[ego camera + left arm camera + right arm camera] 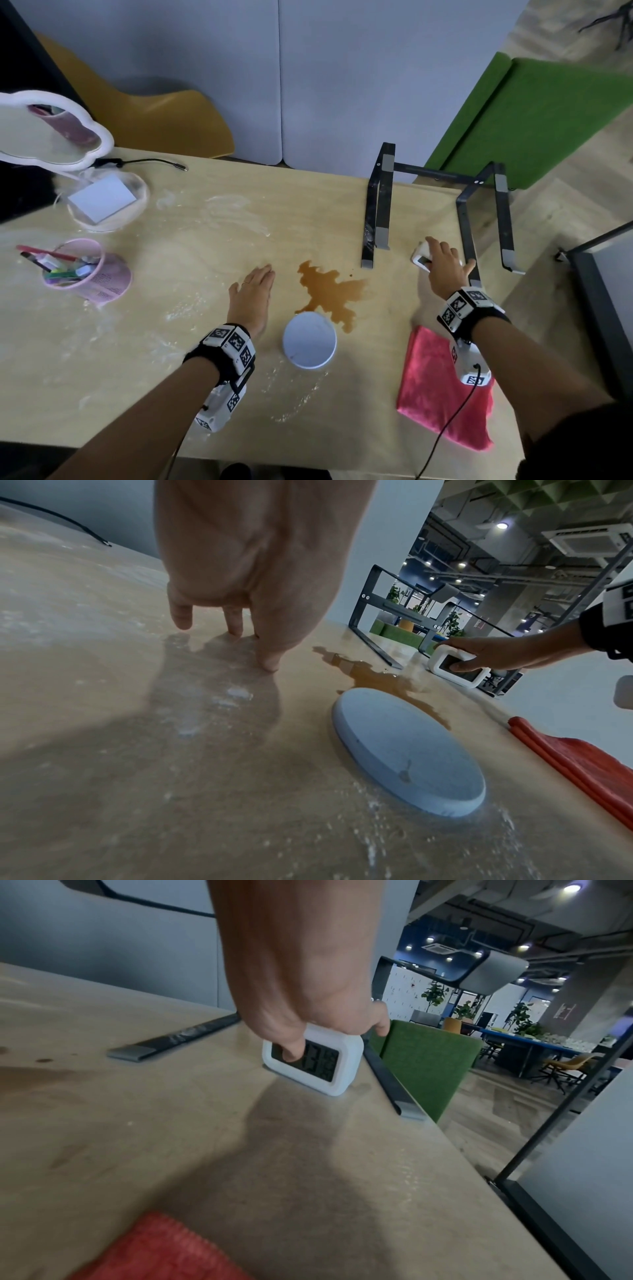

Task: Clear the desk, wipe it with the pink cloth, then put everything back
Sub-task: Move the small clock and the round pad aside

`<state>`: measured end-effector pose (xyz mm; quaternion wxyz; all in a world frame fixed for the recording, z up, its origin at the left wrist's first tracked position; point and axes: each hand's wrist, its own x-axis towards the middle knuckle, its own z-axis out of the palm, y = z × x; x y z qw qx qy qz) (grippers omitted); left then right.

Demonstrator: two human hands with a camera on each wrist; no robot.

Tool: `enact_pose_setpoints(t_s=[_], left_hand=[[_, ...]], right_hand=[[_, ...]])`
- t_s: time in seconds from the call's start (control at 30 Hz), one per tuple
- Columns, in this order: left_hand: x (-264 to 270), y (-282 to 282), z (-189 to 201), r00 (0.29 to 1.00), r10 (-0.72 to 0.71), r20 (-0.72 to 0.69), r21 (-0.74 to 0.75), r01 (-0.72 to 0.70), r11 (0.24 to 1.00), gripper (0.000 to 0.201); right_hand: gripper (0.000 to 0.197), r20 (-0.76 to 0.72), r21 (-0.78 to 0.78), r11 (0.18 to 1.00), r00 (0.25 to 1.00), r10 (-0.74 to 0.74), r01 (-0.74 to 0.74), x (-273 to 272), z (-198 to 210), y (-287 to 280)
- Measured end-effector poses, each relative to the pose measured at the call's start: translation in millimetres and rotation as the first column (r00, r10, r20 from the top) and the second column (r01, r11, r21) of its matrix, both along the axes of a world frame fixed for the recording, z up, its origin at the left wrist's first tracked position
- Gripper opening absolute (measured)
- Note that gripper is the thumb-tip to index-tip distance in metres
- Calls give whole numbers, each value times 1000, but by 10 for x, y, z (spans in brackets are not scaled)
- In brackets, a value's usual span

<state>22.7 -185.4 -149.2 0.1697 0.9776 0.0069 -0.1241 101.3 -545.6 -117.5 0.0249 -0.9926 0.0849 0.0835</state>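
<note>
The right hand [444,265] held a little white clock [422,257] on the table [137,342]. The left hand [252,293] lay flat and open, a brown spill [329,293] between the hands.

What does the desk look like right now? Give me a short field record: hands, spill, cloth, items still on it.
left hand: flat on the desk, fingers straight, beside the spill
right hand: grips the clock, which stands on the desk
spill: brown puddle, reaches the coaster
cloth: folded, near right edge, unused
stand: far right, clock between its legs
pen cup: left, upright
powder: white smears across desk
</note>
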Motion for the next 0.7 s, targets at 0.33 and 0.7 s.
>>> enact_pose_setpoints(t_s=[0.33, 0.7], left_hand=[[-35, -6, 85, 996, -65, -63, 97, 71, 993, 53], [-445, -57, 131, 981, -164, -99, 198, 181, 963, 55]], right_hand=[[55, 228, 108, 989, 971, 75, -101, -356, 53, 593], [68, 114, 335, 840, 904, 413, -426, -1310, -69, 1747]])
